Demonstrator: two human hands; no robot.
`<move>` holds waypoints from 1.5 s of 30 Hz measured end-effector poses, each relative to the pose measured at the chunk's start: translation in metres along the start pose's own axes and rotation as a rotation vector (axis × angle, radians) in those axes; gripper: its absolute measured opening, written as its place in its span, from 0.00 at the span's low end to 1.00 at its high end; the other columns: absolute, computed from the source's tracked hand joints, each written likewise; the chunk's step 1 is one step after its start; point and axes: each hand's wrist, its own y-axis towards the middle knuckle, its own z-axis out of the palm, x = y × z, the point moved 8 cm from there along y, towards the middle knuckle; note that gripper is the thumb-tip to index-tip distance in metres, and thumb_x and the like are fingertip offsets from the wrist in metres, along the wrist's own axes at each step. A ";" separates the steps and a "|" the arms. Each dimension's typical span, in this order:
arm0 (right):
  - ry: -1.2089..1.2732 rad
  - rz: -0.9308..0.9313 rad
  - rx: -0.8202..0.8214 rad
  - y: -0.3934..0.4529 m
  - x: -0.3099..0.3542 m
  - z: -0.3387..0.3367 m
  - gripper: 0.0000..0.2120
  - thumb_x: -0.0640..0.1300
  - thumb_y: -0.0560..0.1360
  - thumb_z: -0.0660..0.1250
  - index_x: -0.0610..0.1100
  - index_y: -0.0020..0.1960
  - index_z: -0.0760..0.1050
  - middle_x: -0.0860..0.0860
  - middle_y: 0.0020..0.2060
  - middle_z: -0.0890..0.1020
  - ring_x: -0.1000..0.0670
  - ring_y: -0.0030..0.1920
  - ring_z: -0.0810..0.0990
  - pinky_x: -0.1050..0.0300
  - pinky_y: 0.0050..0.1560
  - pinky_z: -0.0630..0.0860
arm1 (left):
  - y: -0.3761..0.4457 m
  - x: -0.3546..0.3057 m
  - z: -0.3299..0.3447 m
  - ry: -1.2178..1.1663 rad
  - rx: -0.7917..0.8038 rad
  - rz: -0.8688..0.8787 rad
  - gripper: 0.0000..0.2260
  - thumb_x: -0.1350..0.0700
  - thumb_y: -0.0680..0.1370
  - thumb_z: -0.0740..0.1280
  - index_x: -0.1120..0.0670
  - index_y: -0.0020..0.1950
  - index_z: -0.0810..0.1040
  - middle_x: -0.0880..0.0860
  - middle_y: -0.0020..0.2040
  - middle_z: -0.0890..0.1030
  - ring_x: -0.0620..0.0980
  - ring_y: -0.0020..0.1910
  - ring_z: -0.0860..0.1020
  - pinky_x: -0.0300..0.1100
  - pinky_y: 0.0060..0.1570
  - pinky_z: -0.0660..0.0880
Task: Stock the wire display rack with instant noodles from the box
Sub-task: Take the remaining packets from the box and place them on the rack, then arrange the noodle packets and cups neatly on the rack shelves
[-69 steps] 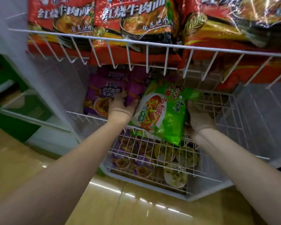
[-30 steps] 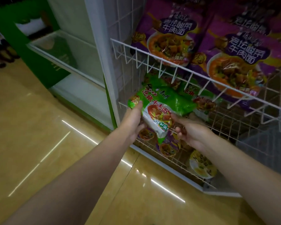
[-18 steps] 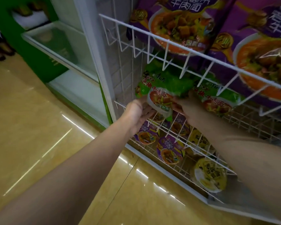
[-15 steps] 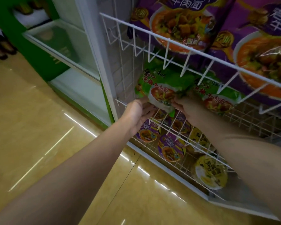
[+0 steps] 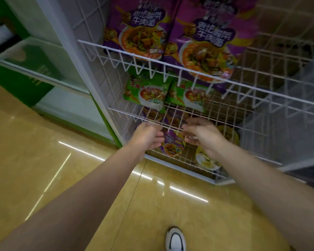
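Nearest: one white shoe on the glossy tan floor, bottom centre of view.

Both forearms reach forward to the white wire rack. Left hand sits just before the front rail of the middle shelf, fingers loosely curled, holding nothing. Right hand beside it, fingers relaxed and slightly spread, also holding nothing. Small gap between the two hands; neither touches a pack.

Bottom shelf, below and behind the hands: noodle cups with purple lids near the left, yellow-lidded cups towards the right.

Middle shelf: two green noodle packs, side by side at the left end, leaning back behind the front rail. Left green pack nearest the rack's left edge; right green pack touching it. Rest of that shelf to the right is bare wire.

Upper shelf: two purple noodle packs standing upright, left half.

Far left: a green cabinet with glass lid beside the rack.
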 end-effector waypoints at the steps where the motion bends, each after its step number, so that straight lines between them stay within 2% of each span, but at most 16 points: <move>1: 0.020 0.002 -0.005 -0.011 -0.005 -0.008 0.13 0.36 0.76 0.66 0.40 0.60 0.72 0.48 0.42 0.78 0.52 0.42 0.79 0.61 0.40 0.76 | -0.007 0.002 0.008 0.032 0.021 -0.004 0.13 0.60 0.81 0.58 0.61 0.66 0.69 0.60 0.55 0.78 0.53 0.47 0.79 0.40 0.45 0.77; 6: 0.105 0.045 -0.071 -0.055 -0.040 -0.058 0.11 0.36 0.76 0.65 0.39 0.58 0.73 0.45 0.47 0.79 0.53 0.42 0.79 0.62 0.38 0.76 | -0.030 0.019 0.061 0.160 0.130 -0.035 0.10 0.59 0.80 0.61 0.59 0.60 0.72 0.58 0.50 0.79 0.51 0.44 0.79 0.40 0.45 0.76; 9: 0.182 0.081 -0.141 -0.080 -0.069 -0.097 0.09 0.36 0.76 0.66 0.41 0.56 0.73 0.46 0.44 0.79 0.52 0.40 0.79 0.62 0.37 0.76 | -0.043 0.036 0.108 0.233 0.177 -0.046 0.09 0.58 0.80 0.62 0.59 0.59 0.72 0.55 0.45 0.79 0.52 0.44 0.79 0.40 0.45 0.76; 14: 0.258 0.130 -0.256 -0.125 -0.119 -0.177 0.10 0.36 0.75 0.67 0.40 0.56 0.73 0.48 0.41 0.78 0.53 0.39 0.78 0.60 0.37 0.74 | -0.077 0.066 0.204 0.352 0.306 -0.056 0.02 0.59 0.80 0.62 0.56 0.49 0.73 0.54 0.42 0.78 0.50 0.40 0.77 0.40 0.42 0.75; 17: 0.291 0.149 -0.315 -0.150 -0.141 -0.223 0.10 0.37 0.76 0.66 0.40 0.57 0.73 0.46 0.44 0.78 0.53 0.39 0.78 0.61 0.38 0.74 | -0.099 0.076 0.259 0.436 0.393 -0.030 0.05 0.58 0.80 0.62 0.53 0.44 0.73 0.54 0.41 0.78 0.49 0.40 0.77 0.43 0.47 0.76; 21: 0.307 0.159 -0.350 -0.180 -0.155 -0.271 0.09 0.38 0.76 0.66 0.42 0.56 0.73 0.48 0.45 0.79 0.51 0.44 0.79 0.60 0.40 0.76 | -0.129 0.084 0.311 0.477 0.444 -0.012 0.05 0.58 0.80 0.62 0.53 0.44 0.73 0.55 0.44 0.78 0.50 0.41 0.78 0.41 0.44 0.75; 25: 0.314 0.127 -0.371 -0.205 -0.148 -0.305 0.08 0.39 0.76 0.67 0.43 0.55 0.74 0.47 0.46 0.79 0.50 0.46 0.79 0.61 0.40 0.76 | -0.163 0.079 0.345 0.486 0.480 0.007 0.05 0.58 0.80 0.62 0.53 0.44 0.72 0.53 0.42 0.78 0.48 0.39 0.77 0.40 0.42 0.76; 28: 0.321 0.088 -0.357 -0.217 -0.131 -0.314 0.10 0.39 0.76 0.67 0.43 0.56 0.75 0.46 0.49 0.80 0.49 0.49 0.80 0.60 0.40 0.75 | -0.178 0.063 0.356 0.479 0.462 0.040 0.04 0.58 0.80 0.62 0.53 0.45 0.73 0.54 0.44 0.78 0.49 0.39 0.77 0.40 0.41 0.75; 31: 0.305 0.054 -0.331 -0.225 -0.108 -0.312 0.09 0.39 0.76 0.67 0.44 0.56 0.75 0.47 0.49 0.80 0.49 0.50 0.80 0.60 0.39 0.75 | -0.191 0.040 0.354 0.465 0.425 0.076 0.04 0.57 0.80 0.62 0.53 0.46 0.73 0.57 0.49 0.79 0.53 0.46 0.78 0.47 0.50 0.77; 33: 0.287 0.018 -0.295 -0.233 -0.082 -0.305 0.08 0.40 0.76 0.67 0.45 0.55 0.76 0.49 0.46 0.81 0.51 0.46 0.81 0.60 0.39 0.75 | -0.201 0.023 0.347 0.459 0.413 0.092 0.05 0.57 0.80 0.61 0.53 0.45 0.73 0.57 0.48 0.80 0.54 0.48 0.80 0.48 0.54 0.76; 36: 0.240 -0.061 -0.240 -0.245 -0.024 -0.288 0.06 0.40 0.76 0.66 0.44 0.54 0.76 0.48 0.45 0.83 0.51 0.45 0.82 0.61 0.40 0.78 | -0.221 -0.017 0.331 0.440 0.411 0.148 0.06 0.59 0.80 0.60 0.56 0.46 0.75 0.53 0.39 0.81 0.49 0.39 0.80 0.43 0.47 0.77; 39: 0.203 -0.168 -0.197 -0.261 0.051 -0.264 0.06 0.41 0.77 0.65 0.42 0.53 0.76 0.44 0.48 0.82 0.47 0.49 0.82 0.60 0.41 0.78 | -0.241 -0.073 0.302 0.395 0.395 0.224 0.10 0.60 0.80 0.57 0.59 0.54 0.77 0.55 0.42 0.82 0.50 0.40 0.80 0.43 0.47 0.78; 42: 0.189 -0.246 -0.156 -0.285 0.118 -0.234 0.06 0.40 0.77 0.65 0.41 0.53 0.77 0.45 0.46 0.82 0.50 0.45 0.81 0.62 0.40 0.78 | -0.267 -0.135 0.260 0.336 0.363 0.312 0.09 0.59 0.80 0.59 0.56 0.48 0.79 0.55 0.41 0.82 0.50 0.41 0.81 0.41 0.42 0.78; 45: 0.127 -0.298 -0.127 -0.309 0.177 -0.198 0.07 0.41 0.77 0.65 0.41 0.54 0.77 0.46 0.46 0.83 0.50 0.44 0.82 0.62 0.38 0.78 | -0.298 -0.194 0.214 0.291 0.337 0.394 0.09 0.60 0.79 0.61 0.55 0.44 0.80 0.55 0.43 0.84 0.51 0.43 0.83 0.42 0.44 0.80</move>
